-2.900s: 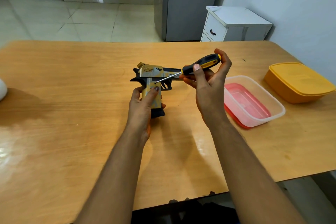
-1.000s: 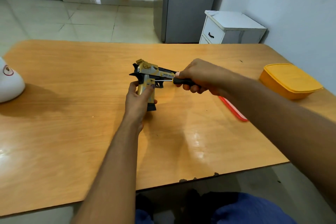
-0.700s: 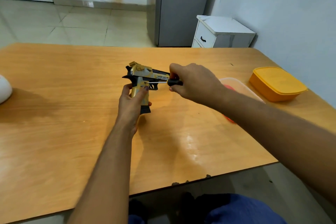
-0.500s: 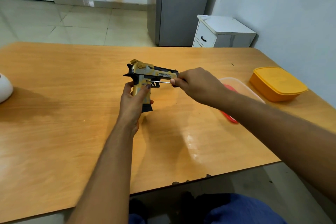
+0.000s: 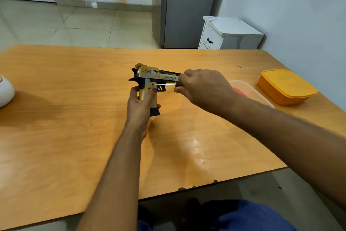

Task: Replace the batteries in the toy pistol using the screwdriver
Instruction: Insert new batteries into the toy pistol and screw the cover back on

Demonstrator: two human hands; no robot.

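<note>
A gold-and-black toy pistol (image 5: 149, 77) stands upright on the wooden table (image 5: 74, 118), barrel pointing right. My left hand (image 5: 139, 105) grips its handle from below. My right hand (image 5: 203, 86) is wrapped round the screwdriver's handle and hides most of it. The thin metal shaft of the screwdriver (image 5: 163, 84) runs level to the left, and its tip touches the upper part of the pistol's grip.
A clear plastic container (image 5: 250, 90) with a red lid in it sits to the right, partly behind my right forearm. An orange lidded box (image 5: 286, 86) stands at the table's right edge. A white object (image 5: 5, 91) lies at the far left. The table's front edge is close to me.
My right hand turned over from palm up to knuckles up on the screwdriver handle. The shaft stays against the pistol's grip. My left hand keeps its hold on the pistol.
</note>
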